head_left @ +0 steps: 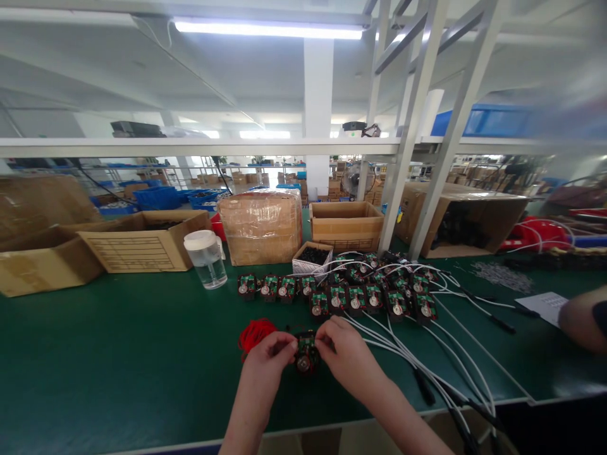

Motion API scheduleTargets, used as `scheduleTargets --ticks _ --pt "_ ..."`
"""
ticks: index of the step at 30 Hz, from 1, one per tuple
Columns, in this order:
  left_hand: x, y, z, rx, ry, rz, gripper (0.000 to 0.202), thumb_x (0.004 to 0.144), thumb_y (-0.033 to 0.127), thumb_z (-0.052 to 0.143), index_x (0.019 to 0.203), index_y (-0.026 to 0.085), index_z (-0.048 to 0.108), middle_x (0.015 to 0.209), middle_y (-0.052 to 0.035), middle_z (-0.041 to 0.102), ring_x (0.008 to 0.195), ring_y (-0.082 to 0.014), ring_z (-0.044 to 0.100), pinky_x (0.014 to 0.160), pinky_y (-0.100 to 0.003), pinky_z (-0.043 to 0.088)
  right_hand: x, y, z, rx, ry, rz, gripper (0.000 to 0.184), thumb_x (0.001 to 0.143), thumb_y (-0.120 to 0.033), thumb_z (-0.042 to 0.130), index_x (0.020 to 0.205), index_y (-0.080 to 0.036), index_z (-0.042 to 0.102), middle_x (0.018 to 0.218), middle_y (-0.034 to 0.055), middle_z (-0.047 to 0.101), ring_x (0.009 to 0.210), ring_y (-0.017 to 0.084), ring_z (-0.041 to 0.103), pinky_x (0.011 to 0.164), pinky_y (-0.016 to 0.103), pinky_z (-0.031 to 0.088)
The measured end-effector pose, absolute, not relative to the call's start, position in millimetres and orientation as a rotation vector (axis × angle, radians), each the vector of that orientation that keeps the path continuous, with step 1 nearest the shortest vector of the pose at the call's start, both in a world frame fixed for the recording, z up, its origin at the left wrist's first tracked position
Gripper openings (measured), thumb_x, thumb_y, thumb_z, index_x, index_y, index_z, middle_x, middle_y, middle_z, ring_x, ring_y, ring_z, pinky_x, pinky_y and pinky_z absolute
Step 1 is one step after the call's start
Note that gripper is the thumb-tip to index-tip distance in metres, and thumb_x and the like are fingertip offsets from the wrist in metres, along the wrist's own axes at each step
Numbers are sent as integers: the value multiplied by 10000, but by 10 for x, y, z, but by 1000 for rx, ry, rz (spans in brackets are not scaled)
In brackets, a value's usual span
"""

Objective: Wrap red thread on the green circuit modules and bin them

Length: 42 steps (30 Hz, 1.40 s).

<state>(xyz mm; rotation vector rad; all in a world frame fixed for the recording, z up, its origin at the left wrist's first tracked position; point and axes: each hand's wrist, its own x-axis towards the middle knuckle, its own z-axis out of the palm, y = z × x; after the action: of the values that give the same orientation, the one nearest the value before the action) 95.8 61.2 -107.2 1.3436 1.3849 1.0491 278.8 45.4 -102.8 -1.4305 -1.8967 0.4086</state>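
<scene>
A small black unit point(306, 361) with a green circuit board, a round silvery part and red wires sits on the green bench in front of me. At its left edge is my left hand point(266, 361), thumb and forefinger pinched together. My right hand point(342, 351) pinches at the opposite edge, its fingers bent. Whatever thin piece lies between the fingertips of each hand is too small to make out. Beside my left hand lies a bundle of red wire point(255, 335), partly hidden by that hand.
Several similar circuit units point(355, 302) stand in rows beyond, with white cables point(398, 344) trailing right. A small box of black parts point(313, 256), a plastic water jug point(206, 259) and cardboard boxes point(260, 230) line the back. Another person's arm point(585, 316) rests at right near a paper sheet point(545, 306).
</scene>
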Motion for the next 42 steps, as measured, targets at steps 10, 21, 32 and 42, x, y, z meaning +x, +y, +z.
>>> scheduleTargets --ticks 10,21,32,42 --pt "1034 610 -835 1613 1595 972 84 736 282 630 715 267 710 722 5 746 699 -216 683 680 -285 461 2631 384 -990 -1604 -2068 9 144 920 -57 551 872 -183 599 928 62 600 903 246 541 816 366 406" --pt "978 737 -881 1647 1612 846 64 725 277 651 686 230 670 654 8 696 663 -198 648 629 -270 412 2541 381 -1015 -1699 -2083 -139 115 914 -86 559 882 -190 594 935 87 598 905 271 530 807 405 405" --pt "956 791 -1006 1532 1593 878 171 687 353 667 780 209 671 680 -9 684 695 -224 649 648 -301 437 2519 383 -982 -1759 -2011 -54 105 906 -85 557 911 -182 594 967 103 601 933 291 532 843 431 423" --pt "956 767 -998 1426 1398 912 329 676 387 645 907 171 736 875 -64 765 878 -249 698 792 -323 516 2601 424 -1050 -1624 -1837 281 194 857 -25 564 953 -192 584 947 58 587 896 252 574 805 373 457"
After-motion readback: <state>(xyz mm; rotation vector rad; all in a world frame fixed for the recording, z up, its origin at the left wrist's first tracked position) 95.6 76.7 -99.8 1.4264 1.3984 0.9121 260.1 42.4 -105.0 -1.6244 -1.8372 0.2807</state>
